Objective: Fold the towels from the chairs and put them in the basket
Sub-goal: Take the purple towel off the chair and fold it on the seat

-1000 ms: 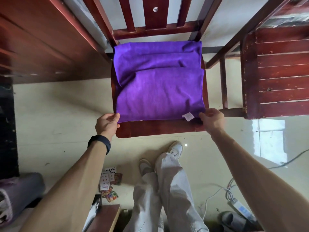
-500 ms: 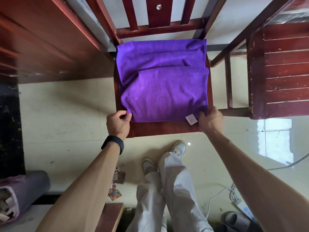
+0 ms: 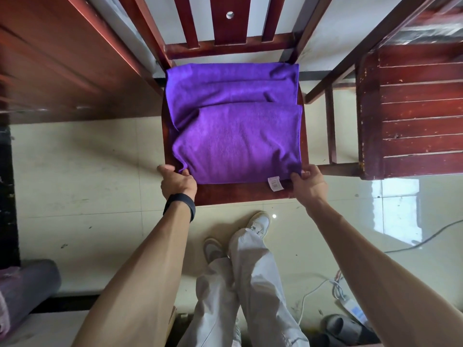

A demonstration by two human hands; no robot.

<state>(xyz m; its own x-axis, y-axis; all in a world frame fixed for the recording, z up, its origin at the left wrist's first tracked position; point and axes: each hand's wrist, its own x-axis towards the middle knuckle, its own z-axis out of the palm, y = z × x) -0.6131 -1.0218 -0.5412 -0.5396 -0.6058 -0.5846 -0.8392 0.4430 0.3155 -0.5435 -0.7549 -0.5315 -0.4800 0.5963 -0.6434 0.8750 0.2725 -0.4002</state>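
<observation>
Two hands hold one soft purple microfibre towel (image 3: 235, 126), which lies in folded layers on the dark red wooden chair seat (image 3: 238, 195). It covers most of the seat, from the backrest edge to just short of the front edge. The left hand (image 3: 178, 182), with a black band on its wrist, pinches the towel's corner at the seat's front left. The right hand (image 3: 309, 185) pinches the corner at the seat's front right, beside a small white care label (image 3: 275, 183) that sticks out of the hem onto the bare wood. The hands are well apart, one at each front corner of the seat, each clamped on cloth with curled fingers.

The towel looks light, limp and plush. It will probably sag wherever it is unsupported, and its pile should give a sure, non-slippery hold. Nothing about it seems fragile. Its loose layers will likely slide over one another and fall open if lifted by a single point. The two front corners, gripped through all layers, therefore seem the right places to hold, and a flat palm under the middle would suit carrying it off the seat. No basket can be made out.
</observation>
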